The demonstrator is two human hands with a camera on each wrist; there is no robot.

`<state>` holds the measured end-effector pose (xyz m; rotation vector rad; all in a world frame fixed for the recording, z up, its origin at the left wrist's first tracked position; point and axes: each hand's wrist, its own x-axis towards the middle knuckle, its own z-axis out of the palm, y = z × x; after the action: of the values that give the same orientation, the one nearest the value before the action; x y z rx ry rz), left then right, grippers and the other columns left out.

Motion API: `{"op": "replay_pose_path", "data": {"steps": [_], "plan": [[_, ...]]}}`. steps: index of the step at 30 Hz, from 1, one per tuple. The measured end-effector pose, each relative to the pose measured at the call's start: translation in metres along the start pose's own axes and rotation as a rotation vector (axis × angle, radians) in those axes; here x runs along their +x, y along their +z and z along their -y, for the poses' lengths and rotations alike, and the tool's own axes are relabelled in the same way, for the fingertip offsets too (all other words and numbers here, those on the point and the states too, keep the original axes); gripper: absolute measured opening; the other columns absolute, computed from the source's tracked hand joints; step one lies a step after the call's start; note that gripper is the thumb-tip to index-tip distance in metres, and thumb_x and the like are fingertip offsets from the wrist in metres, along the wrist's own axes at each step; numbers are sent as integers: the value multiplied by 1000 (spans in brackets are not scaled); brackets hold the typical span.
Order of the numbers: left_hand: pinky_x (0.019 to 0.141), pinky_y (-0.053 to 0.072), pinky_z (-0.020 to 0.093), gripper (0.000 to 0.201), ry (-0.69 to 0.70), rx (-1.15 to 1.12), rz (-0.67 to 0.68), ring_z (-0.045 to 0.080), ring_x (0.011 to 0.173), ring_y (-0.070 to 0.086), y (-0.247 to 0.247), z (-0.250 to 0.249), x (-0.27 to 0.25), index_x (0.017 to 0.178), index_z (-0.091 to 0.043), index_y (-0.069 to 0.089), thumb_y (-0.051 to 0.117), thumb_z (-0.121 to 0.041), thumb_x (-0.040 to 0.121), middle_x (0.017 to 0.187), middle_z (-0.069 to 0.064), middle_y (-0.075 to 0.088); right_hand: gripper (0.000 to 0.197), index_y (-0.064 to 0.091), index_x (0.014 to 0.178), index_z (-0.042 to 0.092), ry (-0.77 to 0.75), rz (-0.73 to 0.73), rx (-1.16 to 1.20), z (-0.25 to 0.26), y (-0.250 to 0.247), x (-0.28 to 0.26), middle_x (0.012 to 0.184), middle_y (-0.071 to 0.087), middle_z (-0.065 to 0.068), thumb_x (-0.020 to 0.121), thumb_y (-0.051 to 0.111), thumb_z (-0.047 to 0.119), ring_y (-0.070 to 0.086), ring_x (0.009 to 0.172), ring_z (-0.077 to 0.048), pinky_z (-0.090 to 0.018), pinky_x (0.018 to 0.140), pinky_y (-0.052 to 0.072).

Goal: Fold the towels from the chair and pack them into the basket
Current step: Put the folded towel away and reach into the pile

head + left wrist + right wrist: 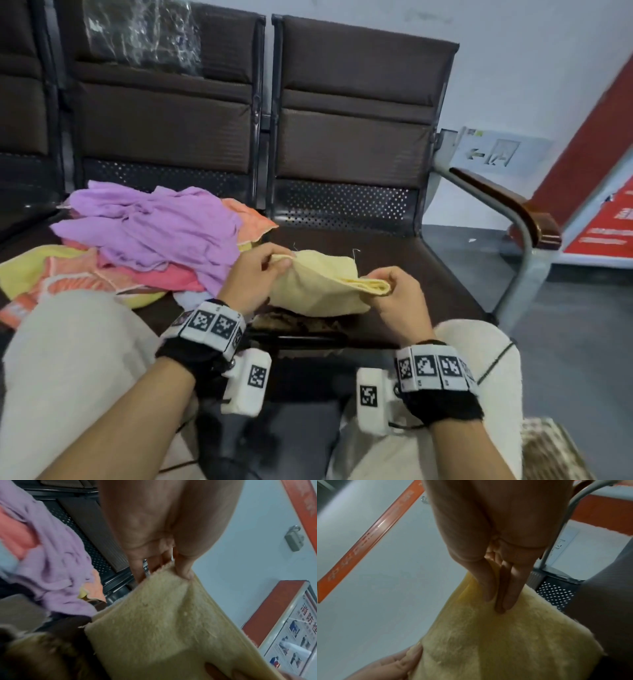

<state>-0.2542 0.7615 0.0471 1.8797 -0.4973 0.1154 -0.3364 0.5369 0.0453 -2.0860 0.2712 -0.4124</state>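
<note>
Hands pinch opposite ends of the folded yellow towel (318, 284): left hand (255, 274) one corner, right hand (399, 298) the layered edge

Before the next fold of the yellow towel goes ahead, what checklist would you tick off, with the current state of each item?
1. Left hand grip on the pale yellow terry towel: ok, pinches one corner.
2. Right hand grip: ok, pinches the layered edge.
3. Layers aligned at right edge: ok, stacked evenly.
4. Dark brown chair seat beneath free: ok.
5. Purple crumpled towel pile apart from it: ok.
6. Basket ready: cannot tell.
</note>
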Motion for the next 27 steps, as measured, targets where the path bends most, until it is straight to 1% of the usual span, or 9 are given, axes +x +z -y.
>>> {"op": "replay_pose_path", "data": {"steps": [5, 8, 9, 11, 15, 18, 20, 24, 27], "plan": [[80, 44, 24, 12, -55, 19, 103, 7, 84, 58, 0, 15, -19, 94, -22, 69, 63, -13, 87, 87, -12, 66, 23, 64, 80, 19, 61, 78, -30, -8, -9, -21, 71, 68, -3, 82, 61, -4, 68, 61, -9, -17, 51, 47], [73, 42, 19, 13, -75, 76, 98, 4, 78, 57, -3, 24, -7, 98, -18, 71, 65, -18, 87, 83, -13, 67, 6, 68, 86, 16, 17, 92, -212, -8, -9, -9, 76, 68, 0, 83, 64, 12, 64, 76, -18, -27, 65, 46], [71, 41, 20, 14, -83, 85, 97, 3, 77, 57, -4, 27, -1, 99, -16, 71, 65, -19, 87, 84, -12, 67, 7, 68, 88, 15, 18, 93, -247, -9, -7, -3, 80, 69, -1, 84, 64, 17, 62, 80, -19, -30, 69, 46], [68, 43, 25, 16, -96, 103, 107, 5, 78, 57, -2, 31, 15, 100, -15, 70, 64, -21, 88, 86, -10, 67, 13, 67, 91, 12, 37, 88, -271, -13, -2, 16, 85, 68, -3, 86, 61, 23, 60, 84, -21, -31, 68, 42], [75, 46, 24, 9, -105, 85, 93, 8, 80, 60, 10, 42, 57, 91, -24, 67, 63, -17, 88, 84, -8, 68, 17, 61, 95, 12, 127, 127, -285, -23, 12, 64, 92, 62, -2, 91, 51, 25, 55, 90, -22, -30, 70, 35], [79, 48, 34, 11, -140, 94, 90, 15, 84, 58, 19, 60, 91, 97, -15, 68, 62, -16, 89, 92, 7, 70, 13, 55, 98, 17, 168, 155, -310, -37, 24, 99, 93, 55, 2, 93, 50, 27, 49, 88, -18, -28, 70, 33], [80, 48, 33, 12, -165, 82, 77, 16, 84, 58, 25, 74, 111, 99, -11, 68, 62, -15, 89, 96, 12, 69, 19, 56, 106, 14, 183, 183, -334, -45, 33, 121, 95, 53, 2, 94, 51, 28, 47, 89, -17, -26, 73, 33], [69, 53, 34, 10, -248, 118, 65, 18, 77, 61, 35, 103, 145, 96, -11, 67, 63, -15, 88, 90, 12, 69, 18, 57, 103, 13, 212, 237, -359, -57, 46, 160, 90, 56, 2, 93, 55, 28, 52, 89, -18, -28, 67, 38], [54, 53, 26, 17, -355, 119, 116, 19, 71, 60, 44, 124, 154, 102, -4, 67, 62, -14, 90, 90, 14, 67, 25, 58, 112, 15, 296, 237, -319, -67, 51, 171, 97, 61, 2, 90, 60, 26, 58, 96, -17, -30, 79, 45]]}}
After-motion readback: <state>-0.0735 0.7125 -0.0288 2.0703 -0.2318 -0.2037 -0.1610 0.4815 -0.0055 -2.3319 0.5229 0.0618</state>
